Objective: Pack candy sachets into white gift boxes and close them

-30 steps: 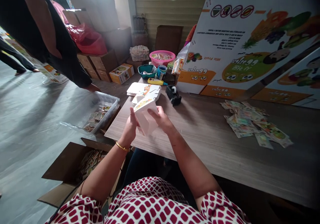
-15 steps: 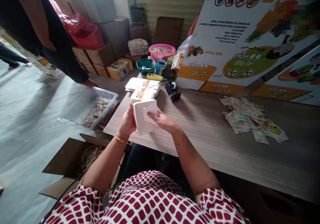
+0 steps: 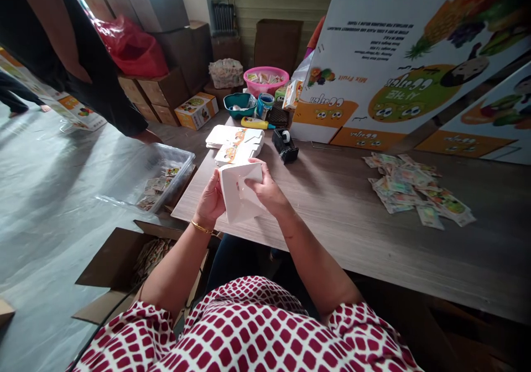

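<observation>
In the head view, the white carton point(image 3: 236, 195) is held up over the near edge of the table point(image 3: 332, 211), its open side facing the camera. The left hand point(image 3: 211, 198) grips it at its 9 o'clock side, thumb up along the wall and the other fingers curled, their tips partly hidden. The right hand point(image 3: 269, 190) grips it at its 3 o'clock side, with the thumb at the opening and the forefinger bent over the upper rim; I cannot tell how the remaining fingers lie.

Taking the carton as the clock's centre, a stack of flat cartons point(image 3: 235, 140) lies just beyond at 12 o'clock, printed orange on top. Farther that way are a yellow bottle point(image 3: 254, 123) with a blue tip, a teal bowl point(image 3: 238, 106) and a pink basket point(image 3: 267, 76) of small packets. A black tape dispenser point(image 3: 286, 146) stands between 1 and 2 o'clock, and big printed boxes point(image 3: 365, 84) rise behind it. Loose sachets point(image 3: 409, 184) spread at 3 o'clock, well apart from the hands. A clear bin point(image 3: 166, 162) with sachets is at 9 o'clock, an open cardboard box point(image 3: 108, 261) at 8. 1 person in dark clothes point(image 3: 83, 57) stands between 10 and 11.
</observation>
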A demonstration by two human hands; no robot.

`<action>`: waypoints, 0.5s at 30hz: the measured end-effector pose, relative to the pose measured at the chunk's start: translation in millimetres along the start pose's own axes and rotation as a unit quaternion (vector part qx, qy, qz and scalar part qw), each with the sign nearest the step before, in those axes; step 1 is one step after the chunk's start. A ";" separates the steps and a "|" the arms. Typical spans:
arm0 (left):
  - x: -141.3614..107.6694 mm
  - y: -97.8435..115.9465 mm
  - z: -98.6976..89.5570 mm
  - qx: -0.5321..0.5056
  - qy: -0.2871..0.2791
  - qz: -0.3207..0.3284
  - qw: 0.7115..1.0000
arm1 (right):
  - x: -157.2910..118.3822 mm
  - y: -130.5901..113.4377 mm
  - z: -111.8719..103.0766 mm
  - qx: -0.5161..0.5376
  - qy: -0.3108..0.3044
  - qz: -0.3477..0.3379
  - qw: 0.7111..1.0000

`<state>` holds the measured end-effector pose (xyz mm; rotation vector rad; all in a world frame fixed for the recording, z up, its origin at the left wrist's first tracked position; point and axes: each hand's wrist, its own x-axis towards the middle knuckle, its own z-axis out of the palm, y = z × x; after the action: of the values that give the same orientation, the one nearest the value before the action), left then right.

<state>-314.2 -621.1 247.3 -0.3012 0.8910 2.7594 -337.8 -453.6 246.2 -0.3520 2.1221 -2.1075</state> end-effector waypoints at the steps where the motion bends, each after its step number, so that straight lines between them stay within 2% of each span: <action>1: -0.2 -0.1 -0.7 -0.003 0.011 0.006 1.000 | 0.1 -0.5 -0.1 -0.001 0.006 0.010 1.000; 3: 0.8 -0.5 -3.2 -0.005 0.028 -0.003 1.000 | -1.3 -3.1 0.8 0.014 0.002 0.028 0.999; 6: 4.1 -2.0 -7.1 -0.003 0.039 -0.019 0.999 | -5.4 -9.8 2.0 0.084 -0.056 0.036 0.994; 8: 6.5 -3.5 -8.0 -0.006 0.028 -0.018 0.999 | -7.6 -14.3 0.5 0.144 -0.082 0.042 0.985; 10: 8.3 -4.4 -7.8 -0.011 0.008 -0.027 1.000 | -8.5 -17.3 -3.2 0.176 -0.080 0.049 0.980; 15: 9.7 -1.9 -10.3 -0.004 -0.021 -0.055 0.998 | -9.0 -17.7 -12.8 0.139 -0.089 0.070 0.984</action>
<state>-321.6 -624.3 235.6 -0.2835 0.8270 2.6595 -331.1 -438.9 263.4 -0.3337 1.6777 -2.1619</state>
